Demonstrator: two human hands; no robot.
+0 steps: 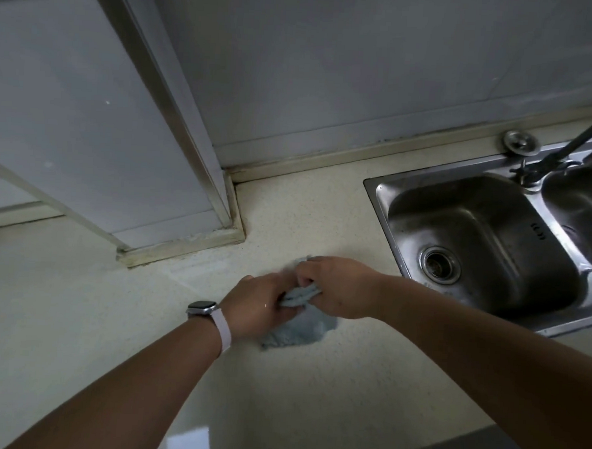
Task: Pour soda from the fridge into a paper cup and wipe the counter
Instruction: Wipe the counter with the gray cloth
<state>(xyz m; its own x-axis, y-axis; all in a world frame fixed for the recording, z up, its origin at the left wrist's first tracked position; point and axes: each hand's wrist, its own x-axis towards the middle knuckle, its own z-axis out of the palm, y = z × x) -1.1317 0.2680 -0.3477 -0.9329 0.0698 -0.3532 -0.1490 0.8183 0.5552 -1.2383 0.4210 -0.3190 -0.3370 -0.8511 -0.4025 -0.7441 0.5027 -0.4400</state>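
Note:
A light blue cloth lies bunched on the cream counter, left of the sink. My left hand, with a watch on its wrist, grips the cloth's near side. My right hand is closed on the cloth's upper folds, close against the left hand. Part of the cloth spreads flat on the counter below both hands. No soda bottle or paper cup is in view.
A steel double sink with a drain is set into the counter at the right, its tap behind it. A boxed wall column juts onto the counter at the left. The counter's front edge runs at the lower right.

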